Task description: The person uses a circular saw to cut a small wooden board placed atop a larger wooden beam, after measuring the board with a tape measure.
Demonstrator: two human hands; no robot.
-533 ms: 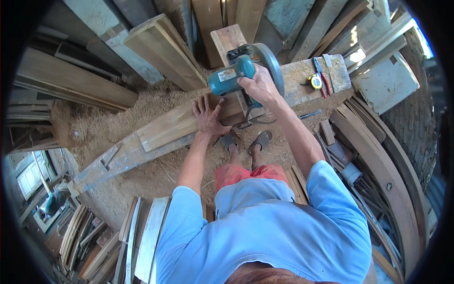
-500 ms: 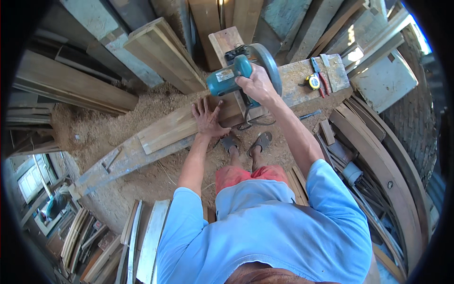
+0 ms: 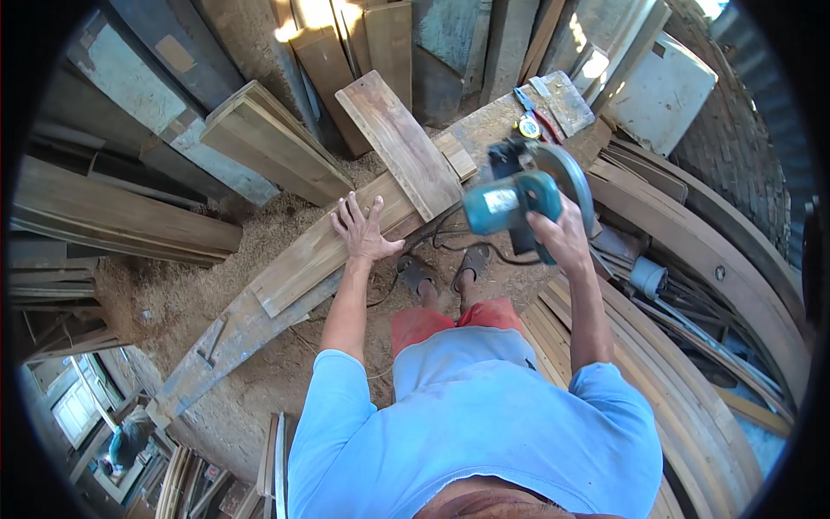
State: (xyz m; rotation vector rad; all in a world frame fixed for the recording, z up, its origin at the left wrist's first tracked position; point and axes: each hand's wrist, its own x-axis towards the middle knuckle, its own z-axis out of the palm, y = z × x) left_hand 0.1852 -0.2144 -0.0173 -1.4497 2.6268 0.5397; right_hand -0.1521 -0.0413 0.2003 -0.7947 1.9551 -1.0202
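Observation:
My left hand (image 3: 363, 232) lies on a long wooden board (image 3: 303, 264) with its fingers spread. Across that board rests a shorter, wider plank (image 3: 402, 143), its near end close to the board's near edge. My right hand (image 3: 566, 238) is wrapped round the rear handle of a teal circular saw (image 3: 500, 206). The saw hangs tilted in the air, right of the plank and apart from it; slight blur hides its blade edge. A dark power cord (image 3: 501, 259) trails from it past my feet.
The boards lie on a long narrow bench (image 3: 220, 333). A yellow tape measure (image 3: 527, 127) and red-handled pliers (image 3: 548, 128) sit at its far right end. Planks lean (image 3: 268, 143) beyond the bench. Curved timbers (image 3: 692, 221) and a small bucket (image 3: 648, 277) stand at the right. Sawdust covers the ground.
The circular saw has come off the crosswise plank and swung right and toward me in my right hand, baring the plank. My left hand stays spread on the long board. The view has shifted.

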